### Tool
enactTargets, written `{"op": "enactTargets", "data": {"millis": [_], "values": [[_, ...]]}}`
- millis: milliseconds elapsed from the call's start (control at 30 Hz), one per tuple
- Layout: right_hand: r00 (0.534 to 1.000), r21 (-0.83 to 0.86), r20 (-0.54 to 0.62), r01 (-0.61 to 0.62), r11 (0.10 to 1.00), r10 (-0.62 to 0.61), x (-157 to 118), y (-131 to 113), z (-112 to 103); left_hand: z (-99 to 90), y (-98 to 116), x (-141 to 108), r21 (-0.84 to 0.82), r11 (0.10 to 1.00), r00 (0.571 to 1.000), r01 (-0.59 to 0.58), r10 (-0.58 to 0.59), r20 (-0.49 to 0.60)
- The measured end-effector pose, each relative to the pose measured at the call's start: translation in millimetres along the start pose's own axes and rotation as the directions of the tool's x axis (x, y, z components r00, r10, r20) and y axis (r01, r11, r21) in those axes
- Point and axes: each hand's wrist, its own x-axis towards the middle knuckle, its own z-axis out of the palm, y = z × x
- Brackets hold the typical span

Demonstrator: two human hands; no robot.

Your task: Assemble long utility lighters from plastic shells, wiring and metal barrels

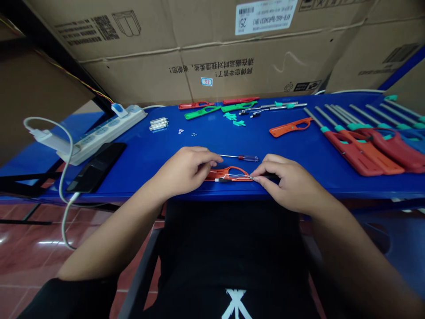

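An orange lighter casing half point(232, 172) lies open side up near the table's front edge, with white wires and a black connector point(224, 180) along it. My left hand point(191, 170) is closed at the casing's left end, its thumb and forefinger curled over it. At the right end, my right hand point(287, 179) pinches a thin dark rod point(274, 178) where the wires meet it; most of the rod is hidden by the fingers. Just beyond the casing lies a screwdriver point(248, 158) with a clear handle, its shaft reaching toward my left fingertips.
Finished-looking lighters point(355, 153) lie in a row at right, beside an orange casing half point(288, 127). Red and green casing halves point(202, 112), teal pieces point(235, 119) and wired metal tubes point(282, 106) lie behind. A power strip point(102, 133) and phone point(97, 168) are left. Cardboard point(146, 71) backs the table.
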Motion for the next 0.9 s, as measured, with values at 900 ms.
{"op": "enactTargets", "data": {"millis": [900], "values": [[1.000,-0.002,-0.012,0.012,1.000,-0.012,0.2,0.4,2.7,10.2,5.8,7.6,0.006,1.000,0.998,-0.012,0.012,0.064]]}}
